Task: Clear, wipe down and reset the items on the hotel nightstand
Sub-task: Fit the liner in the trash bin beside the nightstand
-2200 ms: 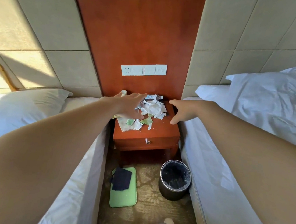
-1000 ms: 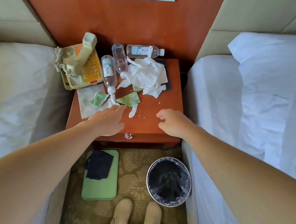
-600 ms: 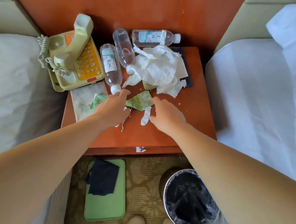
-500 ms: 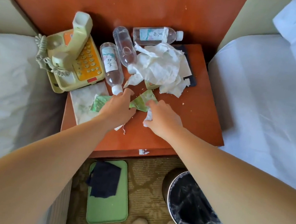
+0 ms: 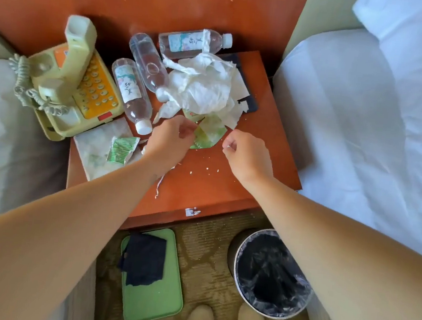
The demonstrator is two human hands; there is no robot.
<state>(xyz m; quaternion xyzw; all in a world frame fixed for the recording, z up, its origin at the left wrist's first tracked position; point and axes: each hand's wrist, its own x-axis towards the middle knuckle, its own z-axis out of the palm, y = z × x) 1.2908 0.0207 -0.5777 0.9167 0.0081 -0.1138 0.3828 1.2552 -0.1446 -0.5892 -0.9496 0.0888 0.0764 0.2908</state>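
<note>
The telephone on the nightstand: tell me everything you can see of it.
The telephone is a pale yellow-green plastic desk set with an orange keypad panel and a red patch at its front corner. Its handset rests on the cradle; a coiled cord hangs at its left. It sits on the nightstand's back left corner, overhanging its left edge. A lying bottle is close at its right.

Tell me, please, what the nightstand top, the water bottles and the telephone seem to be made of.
Nightstand top: probably wood or wood veneer, reddish-brown with a smooth, faintly glossy finish; the grain is too faint to decide.
Water bottles: clear thin plastic, see-through, with paper-like labels and white caps.
Telephone: hard moulded plastic, cream and matt, with an orange keypad panel and coiled cord.
</note>
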